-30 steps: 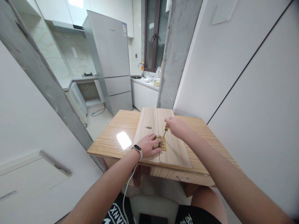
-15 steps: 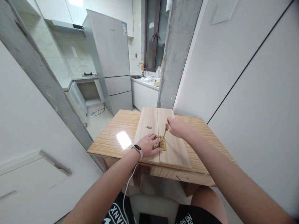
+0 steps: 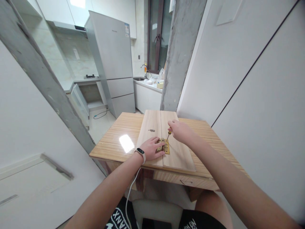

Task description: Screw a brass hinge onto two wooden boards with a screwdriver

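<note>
Two pale wooden boards (image 3: 177, 152) lie side by side on a striped wooden table (image 3: 111, 143). A brass hinge (image 3: 166, 148) sits across the seam between them. My left hand (image 3: 151, 148) presses flat on the hinge's left leaf. My right hand (image 3: 179, 131) grips a small screwdriver (image 3: 168, 134) with a yellow handle, its tip down on the hinge's right leaf. A loose screw (image 3: 151, 130) lies on the left board beyond my left hand.
A white wall panel (image 3: 250, 79) stands close on the right and a grey concrete pillar (image 3: 181, 54) behind the table. A kitchen with a grey fridge (image 3: 113, 60) and a sink counter (image 3: 147, 84) lies beyond. A white cable (image 3: 130, 194) hangs near my left wrist.
My right hand has turned slightly around the screwdriver, its handle showing more half a second ago and less now. My left hand and the hinge have stayed put.
</note>
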`<state>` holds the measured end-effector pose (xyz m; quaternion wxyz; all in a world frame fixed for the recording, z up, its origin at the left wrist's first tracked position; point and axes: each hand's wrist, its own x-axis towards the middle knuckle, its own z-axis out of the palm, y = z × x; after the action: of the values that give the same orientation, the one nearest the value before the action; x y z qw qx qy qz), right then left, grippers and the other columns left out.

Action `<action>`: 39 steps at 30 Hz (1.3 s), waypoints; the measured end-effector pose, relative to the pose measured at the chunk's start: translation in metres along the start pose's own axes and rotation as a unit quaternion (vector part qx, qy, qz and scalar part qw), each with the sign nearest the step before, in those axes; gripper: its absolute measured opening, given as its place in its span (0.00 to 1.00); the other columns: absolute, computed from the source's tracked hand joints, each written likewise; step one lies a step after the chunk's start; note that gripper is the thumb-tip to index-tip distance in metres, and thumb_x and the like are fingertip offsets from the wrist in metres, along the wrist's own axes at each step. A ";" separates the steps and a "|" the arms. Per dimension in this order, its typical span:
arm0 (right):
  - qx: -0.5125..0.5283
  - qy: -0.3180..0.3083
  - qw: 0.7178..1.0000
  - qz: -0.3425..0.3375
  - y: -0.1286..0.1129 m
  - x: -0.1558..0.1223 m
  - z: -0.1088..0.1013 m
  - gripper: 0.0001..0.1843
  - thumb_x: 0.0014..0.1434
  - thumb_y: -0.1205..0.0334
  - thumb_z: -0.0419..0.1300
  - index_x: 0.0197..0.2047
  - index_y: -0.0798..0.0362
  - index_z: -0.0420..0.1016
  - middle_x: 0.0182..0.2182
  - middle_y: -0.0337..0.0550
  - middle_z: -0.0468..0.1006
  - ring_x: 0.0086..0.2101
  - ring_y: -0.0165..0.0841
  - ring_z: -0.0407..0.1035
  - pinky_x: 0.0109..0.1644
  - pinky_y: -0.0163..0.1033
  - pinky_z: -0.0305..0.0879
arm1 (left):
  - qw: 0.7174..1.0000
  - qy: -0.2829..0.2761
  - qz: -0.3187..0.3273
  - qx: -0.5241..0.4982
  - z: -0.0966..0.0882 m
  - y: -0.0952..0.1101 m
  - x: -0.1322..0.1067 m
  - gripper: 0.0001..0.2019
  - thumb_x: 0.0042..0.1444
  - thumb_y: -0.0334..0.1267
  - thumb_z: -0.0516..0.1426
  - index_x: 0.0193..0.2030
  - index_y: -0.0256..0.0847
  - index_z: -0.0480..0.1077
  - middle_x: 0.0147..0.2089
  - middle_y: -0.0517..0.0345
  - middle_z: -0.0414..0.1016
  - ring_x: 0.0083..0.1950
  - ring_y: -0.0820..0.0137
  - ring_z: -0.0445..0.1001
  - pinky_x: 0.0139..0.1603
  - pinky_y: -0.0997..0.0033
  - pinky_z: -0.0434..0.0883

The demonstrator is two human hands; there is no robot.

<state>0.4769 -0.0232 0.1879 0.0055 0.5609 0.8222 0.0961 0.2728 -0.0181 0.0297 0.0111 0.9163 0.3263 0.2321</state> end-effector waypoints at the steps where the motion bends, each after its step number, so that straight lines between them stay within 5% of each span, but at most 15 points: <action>1: -0.004 -0.007 1.000 -0.020 0.003 0.000 -0.001 0.10 0.74 0.61 0.51 0.49 0.55 0.72 0.49 0.55 0.79 0.47 0.40 0.76 0.44 0.39 0.64 | 1.000 0.000 -0.001 -0.001 0.000 0.000 0.000 0.28 0.66 0.59 0.55 0.66 0.47 0.71 0.64 0.42 0.70 0.66 0.52 0.68 0.68 0.48 0.68; 16: -0.025 -0.041 0.998 -0.030 0.004 0.008 -0.005 0.18 0.75 0.58 0.45 0.51 0.57 0.73 0.45 0.58 0.82 0.45 0.46 0.78 0.44 0.43 0.65 | 1.000 -0.003 0.001 -0.009 -0.001 0.000 0.000 0.28 0.67 0.59 0.55 0.66 0.47 0.71 0.64 0.43 0.69 0.67 0.53 0.68 0.68 0.49 0.68; 25: -0.009 -0.043 0.998 0.041 -0.003 0.011 -0.002 0.21 0.75 0.60 0.43 0.50 0.59 0.74 0.45 0.60 0.82 0.46 0.44 0.78 0.46 0.41 0.66 | 1.000 -0.002 -0.003 -0.009 0.001 -0.001 0.000 0.28 0.67 0.60 0.55 0.66 0.48 0.71 0.65 0.43 0.69 0.67 0.53 0.67 0.68 0.48 0.68; 33: -0.040 -0.060 0.996 -0.051 0.010 0.004 -0.009 0.17 0.73 0.54 0.52 0.51 0.57 0.76 0.48 0.59 0.82 0.48 0.46 0.78 0.46 0.42 0.67 | 1.000 -0.002 -0.003 -0.004 0.003 -0.003 -0.001 0.28 0.67 0.60 0.54 0.66 0.47 0.70 0.64 0.42 0.69 0.67 0.52 0.68 0.68 0.49 0.68; 39: -0.041 -0.078 0.995 -0.054 0.018 0.010 -0.010 0.19 0.73 0.54 0.51 0.47 0.57 0.80 0.44 0.59 0.83 0.44 0.44 0.79 0.43 0.41 0.66 | 1.000 0.001 -0.003 -0.006 0.003 -0.002 -0.001 0.28 0.67 0.59 0.55 0.66 0.48 0.70 0.65 0.43 0.68 0.67 0.53 0.67 0.68 0.49 0.68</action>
<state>0.4888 -0.0092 0.2014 0.0982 0.5211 0.8435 0.0854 0.2724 -0.0166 0.0262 0.0172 0.9151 0.3274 0.2347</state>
